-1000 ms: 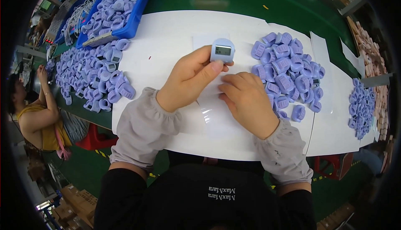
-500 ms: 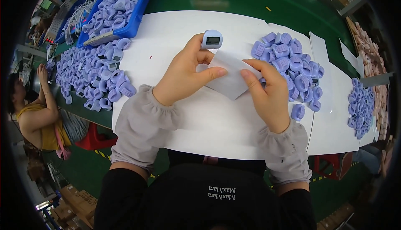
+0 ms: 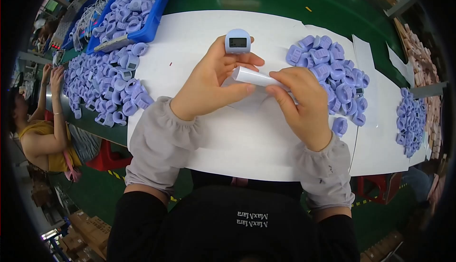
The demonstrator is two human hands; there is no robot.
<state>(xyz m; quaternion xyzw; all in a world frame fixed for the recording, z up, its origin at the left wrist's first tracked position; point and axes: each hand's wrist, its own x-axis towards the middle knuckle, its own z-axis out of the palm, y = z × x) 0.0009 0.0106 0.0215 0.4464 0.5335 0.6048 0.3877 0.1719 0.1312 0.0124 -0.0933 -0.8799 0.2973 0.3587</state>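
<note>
In the head view, your right hand (image 3: pixel 306 102) pinches the curled white sheet (image 3: pixel 255 76) over the white table cover (image 3: pixel 228 143). Your left hand (image 3: pixel 202 88) is half spread, with the pale-blue device (image 3: pixel 238 50) at its index finger; whether it grips, I cannot tell.

A glossy green desk (image 3: pixel 280 0) catches a soft glare toward the top, with white sheeting (image 3: pixel 242 162) spread over its nearer part. The floor (image 3: pixel 97 190) is green too, marked with yellow-and-black tape (image 3: pixel 115 175). One red stool (image 3: pixel 108 158) stands at the left, another red seat (image 3: pixel 380 190) at the right. Cardboard boxes (image 3: pixel 90 231) pile up lower left; a grey bar (image 3: pixel 430 92) juts in at the right.
</note>
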